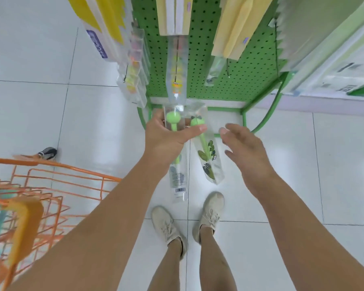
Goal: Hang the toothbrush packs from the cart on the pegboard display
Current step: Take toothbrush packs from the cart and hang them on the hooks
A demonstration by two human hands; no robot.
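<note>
I see the left hand [168,133] holding two clear plastic toothbrush packs [206,152] side by side, just before the foot of the green perforated pegboard display [250,66]. The right hand [246,150] hovers just right of them, apart. More clear packs [175,68] hang on the board above. The orange wire cart [46,185] stands at far left.

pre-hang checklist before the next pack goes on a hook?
1. Packs secured: left hand grips two toothbrush packs near their tops. ok.
2. Right hand free to take one: open, beside the packs, not touching. ok.
3. Free hook: bare hook on the pegboard. ok.
4. Hang hole at pack tops: too blurred. cannot tell.
5. Packs separated: they fan apart at the bottom, tops pinched together. not ok.
6. Cart within reach at left. ok.
</note>
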